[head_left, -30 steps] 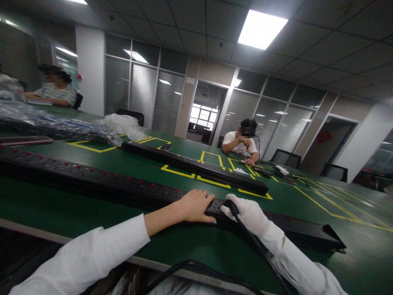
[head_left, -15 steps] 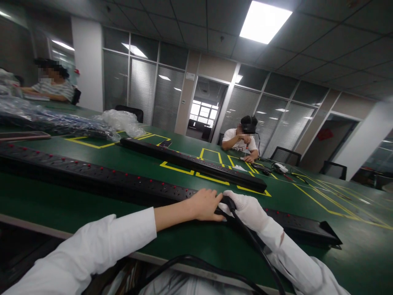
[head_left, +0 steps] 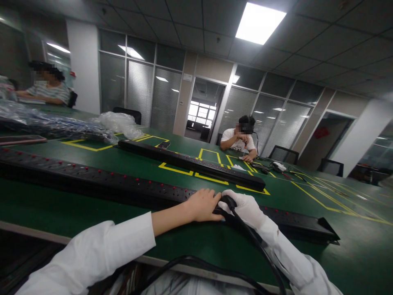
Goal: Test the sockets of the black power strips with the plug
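The left hand [head_left: 204, 205] clasps the near power strip [head_left: 135, 186], which runs along the worktop's [head_left: 362, 254] front edge, while the gloved right hand [head_left: 244, 208] grips a black plug [head_left: 228, 201] against it; how far in it sits is hidden. Toward the far edge, at left, clear plastic wrapping [head_left: 37, 116] covers dark, bluish things [head_left: 75, 128] too blurred to name.

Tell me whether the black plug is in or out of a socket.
Cannot tell: the gloved right hand holds the plug at the near power strip, but its pin end is hidden.
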The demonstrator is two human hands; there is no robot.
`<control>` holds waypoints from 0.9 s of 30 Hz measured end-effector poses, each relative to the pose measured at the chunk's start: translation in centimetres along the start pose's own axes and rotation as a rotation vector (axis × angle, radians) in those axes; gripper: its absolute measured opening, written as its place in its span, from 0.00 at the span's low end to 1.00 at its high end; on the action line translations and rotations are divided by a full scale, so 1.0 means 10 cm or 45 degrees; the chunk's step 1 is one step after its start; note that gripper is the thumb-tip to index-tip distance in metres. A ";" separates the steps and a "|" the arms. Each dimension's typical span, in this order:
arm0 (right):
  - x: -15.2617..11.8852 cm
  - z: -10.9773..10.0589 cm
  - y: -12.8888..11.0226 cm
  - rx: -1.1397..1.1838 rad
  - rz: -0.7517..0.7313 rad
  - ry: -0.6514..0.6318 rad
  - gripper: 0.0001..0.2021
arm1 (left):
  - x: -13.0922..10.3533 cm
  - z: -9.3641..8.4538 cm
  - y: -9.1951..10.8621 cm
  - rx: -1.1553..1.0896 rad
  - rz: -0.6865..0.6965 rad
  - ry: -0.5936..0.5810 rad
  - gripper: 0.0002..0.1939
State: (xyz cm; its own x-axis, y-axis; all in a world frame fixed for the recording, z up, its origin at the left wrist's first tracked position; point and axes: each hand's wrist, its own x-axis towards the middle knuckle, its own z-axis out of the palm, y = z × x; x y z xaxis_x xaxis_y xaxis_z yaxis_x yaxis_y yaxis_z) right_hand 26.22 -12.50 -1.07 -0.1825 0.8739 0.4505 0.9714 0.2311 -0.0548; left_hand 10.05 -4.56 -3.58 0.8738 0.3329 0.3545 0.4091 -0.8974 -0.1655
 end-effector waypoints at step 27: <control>-0.01 -0.03 -0.05 -0.057 -0.002 -0.009 0.14 | -0.02 0.01 -0.01 0.015 0.004 0.024 0.36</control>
State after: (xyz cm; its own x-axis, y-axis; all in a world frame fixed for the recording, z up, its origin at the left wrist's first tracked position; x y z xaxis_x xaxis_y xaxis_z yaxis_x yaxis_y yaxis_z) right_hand 25.78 -12.81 -0.77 -0.1848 0.8768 0.4440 0.9769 0.2131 -0.0144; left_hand 9.86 -4.52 -3.73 0.8700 0.3247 0.3711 0.4097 -0.8948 -0.1776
